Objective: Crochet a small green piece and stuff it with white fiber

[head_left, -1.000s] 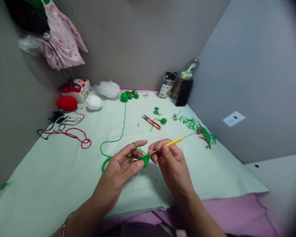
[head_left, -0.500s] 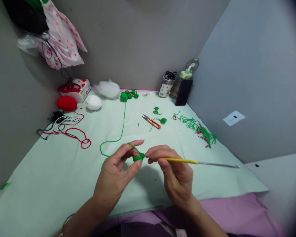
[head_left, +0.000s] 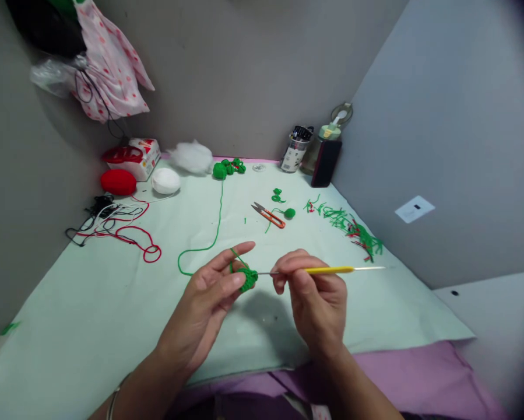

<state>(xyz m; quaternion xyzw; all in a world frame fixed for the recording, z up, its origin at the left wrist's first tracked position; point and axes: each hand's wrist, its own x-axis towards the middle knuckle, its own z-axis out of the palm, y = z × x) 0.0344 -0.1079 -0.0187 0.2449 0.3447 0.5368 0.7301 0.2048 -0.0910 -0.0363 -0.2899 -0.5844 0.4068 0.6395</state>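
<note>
A small green crochet piece (head_left: 248, 280) is pinched between the thumb and fingers of my left hand (head_left: 209, 297). Green yarn loops over that hand's raised index finger and trails back across the cloth to a green yarn ball (head_left: 220, 171). My right hand (head_left: 316, 297) grips a crochet hook (head_left: 329, 270) by its yellow handle, with the metal shaft pointing left. The hook's tip meets the right edge of the green piece; whether it sits inside a stitch I cannot tell.
Orange thread snips (head_left: 268, 215) lie beyond my hands, beside a small green ball (head_left: 289, 213). Yarn scraps (head_left: 353, 227) are strewn at right. Red yarn (head_left: 118, 182), white yarn (head_left: 165, 181) and stuffing (head_left: 192, 158) sit back left. A phone (head_left: 326, 163) leans on a bottle.
My right hand has shifted slightly right, drawing the hook away, so more shaft shows. The hook's back end has swung up. My left hand has turned the green piece, exposing more of it.
</note>
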